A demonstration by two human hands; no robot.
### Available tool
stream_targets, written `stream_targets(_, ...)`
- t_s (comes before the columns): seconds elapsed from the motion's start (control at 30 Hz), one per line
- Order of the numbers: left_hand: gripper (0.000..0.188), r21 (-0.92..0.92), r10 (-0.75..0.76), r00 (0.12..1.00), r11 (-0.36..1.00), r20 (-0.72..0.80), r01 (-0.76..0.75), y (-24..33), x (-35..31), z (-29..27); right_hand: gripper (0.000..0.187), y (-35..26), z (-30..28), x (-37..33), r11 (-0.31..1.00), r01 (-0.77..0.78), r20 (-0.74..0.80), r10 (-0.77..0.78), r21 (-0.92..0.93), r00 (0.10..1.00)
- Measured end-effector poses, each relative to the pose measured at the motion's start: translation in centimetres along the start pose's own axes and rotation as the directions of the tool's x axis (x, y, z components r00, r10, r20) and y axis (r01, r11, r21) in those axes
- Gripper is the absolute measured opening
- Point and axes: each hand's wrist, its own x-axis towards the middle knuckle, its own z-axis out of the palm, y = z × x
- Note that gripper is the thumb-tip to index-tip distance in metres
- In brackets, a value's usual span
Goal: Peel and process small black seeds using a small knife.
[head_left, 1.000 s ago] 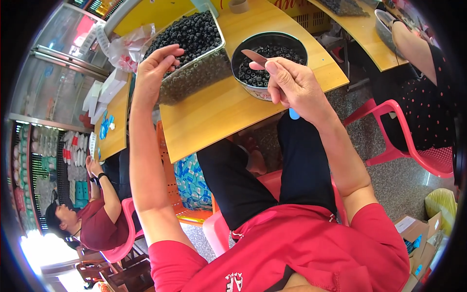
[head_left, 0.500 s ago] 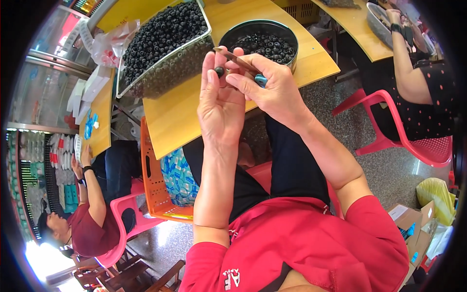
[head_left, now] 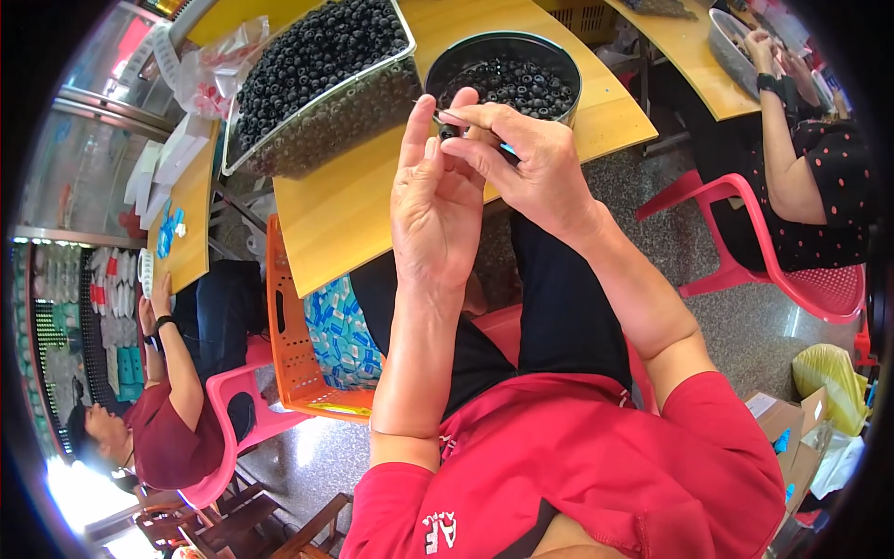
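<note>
The left hand (head_left: 434, 210), half open, pinches a dark round piece (head_left: 448, 132) — the right hand (head_left: 542, 170), curled around a knife (head_left: 508, 149), meets it.

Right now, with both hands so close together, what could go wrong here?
The small knife in the right hand is close to the left hand, so a slip might nick a finger. The dark round piece at the fingertips could pop loose and drop. The clear tub is filled up near its rim, so a hard knock against the table might spill some of its contents.
</note>
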Motion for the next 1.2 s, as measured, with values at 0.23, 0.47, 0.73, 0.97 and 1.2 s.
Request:
stream_targets(0.23, 0.034, 0.21, 0.09, 0.996, 0.973, 0.017, -0.091, -0.8, -0.4, -0.6, 0.026, -0.3, -0.3, 0.2, 0.976, -0.114, 0.027, 0.111, 0.187, 0.993)
stream_targets(0.47, 0.024, 0.177, 0.082, 0.995, 0.98, 0.057, -0.091, -0.3, -0.7, -2.0, 0.023, -1.2, -0.6, 0.2, 0.896, -0.262, 0.148, 0.223, 0.358, 0.964)
stream_targets(0.73, 0.023, 0.173, 0.081, 0.985, 0.979, 0.155, -0.108, 0.8, -1.0, -2.7, 0.021, -2.7, -1.1, 0.8, 0.684, -0.48, 0.347, 0.336, 0.549, 0.876)
stream_targets(0.97, 0.026, 0.347, 0.121, 0.989, 0.927, 0.082, -0.142, 0.5, -1.7, -3.0, 0.018, -2.0, -1.3, 0.4, 0.671, -0.528, 0.4, 0.355, 0.52, 0.845)
stream_targets(1.2, 0.022, 0.414, 0.127, 0.976, 0.89, 0.176, -0.19, 2.2, -3.3, -4.1, 0.024, -2.1, 0.6, -0.4, 0.603, -0.573, 0.461, 0.351, 0.555, 0.815)
